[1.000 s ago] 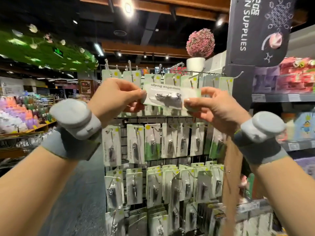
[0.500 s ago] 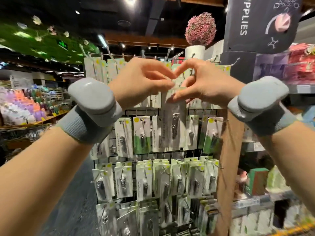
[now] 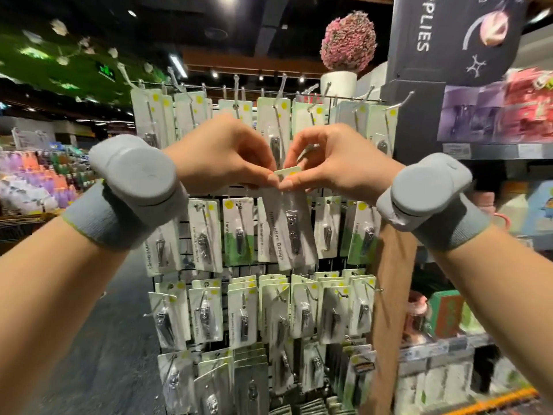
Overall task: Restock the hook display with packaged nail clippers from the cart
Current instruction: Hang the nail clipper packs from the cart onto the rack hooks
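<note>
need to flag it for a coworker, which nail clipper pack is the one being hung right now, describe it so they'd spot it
Find the black wire hook display full of white and green carded nail clippers. In front of its second row hangs the white carded nail clipper pack, pinched at its top edge by the left hand and right hand. Unlike its neighbours, it tilts and sits on no hook.

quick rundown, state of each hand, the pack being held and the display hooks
left hand: pinching the top edge of the held pack
right hand: pinching the same top edge
nail clipper pack: hanging upright from both hands, slightly tilted, in front of the display, not yet on a hook
hook display: rows of hooks loaded with hanging packs
pink flower ball in white pot: upright above the display
</note>
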Motion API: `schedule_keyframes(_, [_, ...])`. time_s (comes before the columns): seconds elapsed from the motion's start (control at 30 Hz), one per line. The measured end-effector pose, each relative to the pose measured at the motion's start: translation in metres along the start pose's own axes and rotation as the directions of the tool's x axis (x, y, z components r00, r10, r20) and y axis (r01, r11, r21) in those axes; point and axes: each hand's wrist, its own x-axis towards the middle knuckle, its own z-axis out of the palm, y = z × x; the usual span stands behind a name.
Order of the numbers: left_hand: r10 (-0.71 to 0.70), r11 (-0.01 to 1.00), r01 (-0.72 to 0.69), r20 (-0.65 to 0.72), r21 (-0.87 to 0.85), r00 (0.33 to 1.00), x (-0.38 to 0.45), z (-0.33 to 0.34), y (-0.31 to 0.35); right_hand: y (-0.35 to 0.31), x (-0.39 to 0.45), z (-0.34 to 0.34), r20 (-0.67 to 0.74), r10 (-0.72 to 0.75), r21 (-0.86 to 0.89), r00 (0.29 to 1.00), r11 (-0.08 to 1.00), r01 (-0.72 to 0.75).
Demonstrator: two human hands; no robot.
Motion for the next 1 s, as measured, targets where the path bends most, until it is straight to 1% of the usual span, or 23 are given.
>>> schedule_keyframes(0.13, [-0.021,1.000,0.022,0.114,-0.002,0.993,-0.001,0.002,-0.001,0.008,-0.007,0.001,0.018,0.005,-0.027,1.000,1.000,-0.005])
schedule_keyframes(0.23, [-0.026,1.000,0.022,0.179,0.021,0.984,0.005,0.013,0.003,0.019,-0.014,-0.007,0.042,0.047,-0.022,0.998,0.999,-0.046])
schedule_keyframes(0.33, [-0.008,0.996,-0.012,0.228,0.084,0.974,0.010,0.030,0.010,0.030,-0.022,-0.014,0.091,0.094,-0.061,0.991,0.994,-0.088])
schedule_keyframes(0.4, [0.018,0.995,-0.041,0.243,0.091,0.970,0.013,0.040,0.015,0.037,-0.028,-0.020,0.119,0.114,-0.087,0.986,0.991,-0.104])
schedule_keyframes(0.47, [0.033,0.996,-0.051,0.229,0.071,0.973,0.016,0.047,0.019,0.043,-0.033,-0.027,0.130,0.127,-0.070,0.983,0.991,-0.118])
schedule_keyframes(0.57, [0.054,0.998,-0.058,0.153,0.020,0.987,0.025,0.055,0.023,0.049,-0.039,-0.040,0.117,0.127,-0.026,0.985,0.992,-0.125])
schedule_keyframes(0.7, [0.053,0.999,-0.052,0.034,-0.010,0.998,0.040,0.067,0.024,0.060,-0.041,-0.055,0.047,0.124,-0.017,0.991,0.992,-0.123])
schedule_keyframes(0.77, [0.059,0.998,-0.059,-0.016,-0.001,0.998,0.044,0.070,0.025,0.067,-0.043,-0.062,0.022,0.127,-0.056,0.992,0.990,-0.126])
schedule_keyframes(0.87, [0.060,0.998,-0.060,-0.044,0.001,0.997,0.050,0.072,0.027,0.078,-0.047,-0.073,-0.030,0.141,-0.095,0.990,0.985,-0.143])
schedule_keyframes(1.0, [0.079,0.997,-0.079,-0.027,0.028,0.996,0.055,0.078,0.033,0.081,-0.045,-0.076,-0.053,0.158,-0.121,0.986,0.979,-0.164])
